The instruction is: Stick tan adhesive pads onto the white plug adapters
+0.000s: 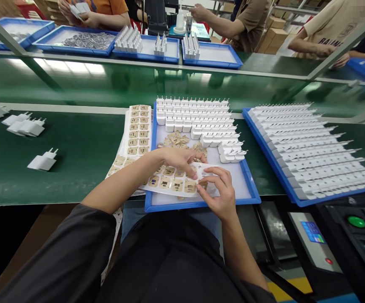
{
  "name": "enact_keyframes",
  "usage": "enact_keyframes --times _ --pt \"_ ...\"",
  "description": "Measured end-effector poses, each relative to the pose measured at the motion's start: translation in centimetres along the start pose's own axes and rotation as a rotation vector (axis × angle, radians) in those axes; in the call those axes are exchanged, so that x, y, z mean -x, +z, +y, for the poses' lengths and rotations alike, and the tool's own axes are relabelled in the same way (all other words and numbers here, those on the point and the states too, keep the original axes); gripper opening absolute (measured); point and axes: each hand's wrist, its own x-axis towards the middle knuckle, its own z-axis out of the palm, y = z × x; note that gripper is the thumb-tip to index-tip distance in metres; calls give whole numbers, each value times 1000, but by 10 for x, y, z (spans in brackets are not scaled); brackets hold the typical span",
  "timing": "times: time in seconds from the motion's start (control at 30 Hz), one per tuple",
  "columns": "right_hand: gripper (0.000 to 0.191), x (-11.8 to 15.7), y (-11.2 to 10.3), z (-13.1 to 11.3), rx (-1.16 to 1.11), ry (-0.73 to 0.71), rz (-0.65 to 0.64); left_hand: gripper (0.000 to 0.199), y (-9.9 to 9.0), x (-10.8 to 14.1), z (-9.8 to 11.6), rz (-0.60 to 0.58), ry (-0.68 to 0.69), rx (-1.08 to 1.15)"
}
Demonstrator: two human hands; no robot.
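Observation:
Over the near side of a blue-rimmed tray (201,205) I hold a white sheet of tan stickers (165,183), tilted and slightly curved. My left hand (178,159) grips its upper edge, thumb lying on the front and fingers partly hidden behind. At the sheet's right end, the thumb and fingertips of my right hand (222,191) pinch a tan sticker, largely covered by the fingers. Loose tan pieces (176,139) are heaped in the tray just beyond my left hand. Rows of white plug adapters (198,120) stand behind them, pins up.
More sticker sheets (138,130) are stacked left of the tray. At right, another blue tray (267,162) is filled with adapters. Several loose adapters (43,160) lie on the green belt (84,168) at left. Across the line, people work behind further trays (212,64).

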Motion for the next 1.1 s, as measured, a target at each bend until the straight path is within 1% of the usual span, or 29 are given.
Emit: enact_keyframes --times 0.1,0.2,0.3,0.4,0.6,0.77,0.97,1.03,1.1 --pt "11 0 0 -3 13 -6 5 72 1 -1 -1 11 5 -2" --pt "17 0 0 -4 14 -33 29 71 2 -1 0 5 13 25" --pt "23 1 -1 -2 -24 -53 30 68 3 -1 2 20 18 40" --pt "26 2 -2 2 -72 -45 11 65 3 -1 2 16 18 51" --pt "26 2 -5 8 -129 -35 -17 64 3 -2 -4 30 48 55" --pt "23 3 -7 10 -136 -27 -14 63 3 -3 -8 18 68 100" --pt "22 3 -13 14 -165 -72 -89 64 3 -3 -10 -21 37 189" --pt "21 4 -15 18 -178 -67 -76 65 1 -3 -10 -11 42 169" --pt "18 7 -18 25 -225 -26 -17 61 1 -2 -10 28 38 60"
